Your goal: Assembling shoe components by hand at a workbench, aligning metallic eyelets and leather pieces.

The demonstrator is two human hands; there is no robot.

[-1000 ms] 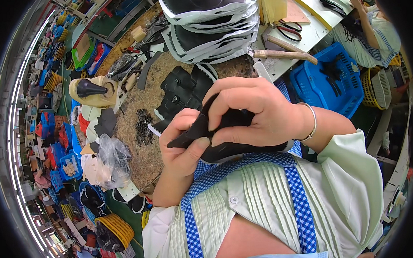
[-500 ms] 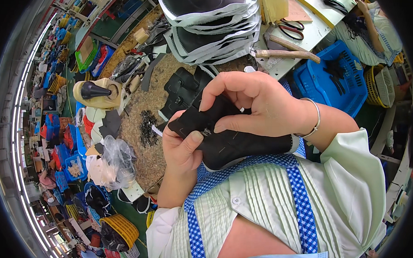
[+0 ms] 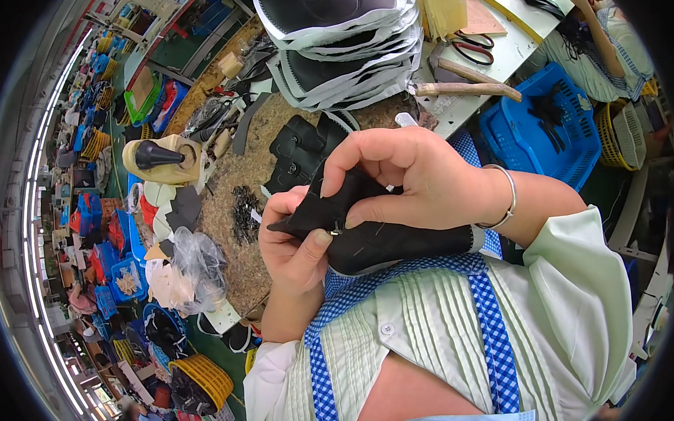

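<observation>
Black piece [image 3: 406,244]: soft sheet-like mat'l, held at dial ctr. (clock read from centre of view), body running twd. 4 o'clock, just above the checked apron [image 3: 499,357].
Change: vs. a moment ago, near panel less flat; flap [image 3: 315,210] now tilts up btw. the hands, & a small pale bit [image 3: 336,233] shows clearer beside L thumb tip (mat'l unclear).
Meaning: work prob. centres on flap & bit, done in the air, off the counter [image 3: 244,267].
L hand [image 3: 295,248]: fingers gripping flap, thumb on near side, rest behind.
R hand [image 3: 431,180]: index curled, thumb bent; fingers appear to pinch piece nr. flap, contact partly hidden.
Stack [image 3: 342,70]: black pcs. w/ white edging, 12 o'clock.
Strapped black piece [image 3: 294,153]: lying on counter, 11 o'clock, partly behind R hand.
Trimmings [image 3: 244,216]: black, loose, 9 o'clock.
Clear bag [image 3: 200,269]: crumpled, 8 o'clock.
Scissors [image 3: 473,45]: 1 o'clock, nr. wooden handle [image 3: 467,90].
Blue basket [image 3: 507,131]: 2 o'clock, dark scraps inside.
Obstruction: R hand masks far side of piece; dark-on-dark folds hard to separate.
</observation>
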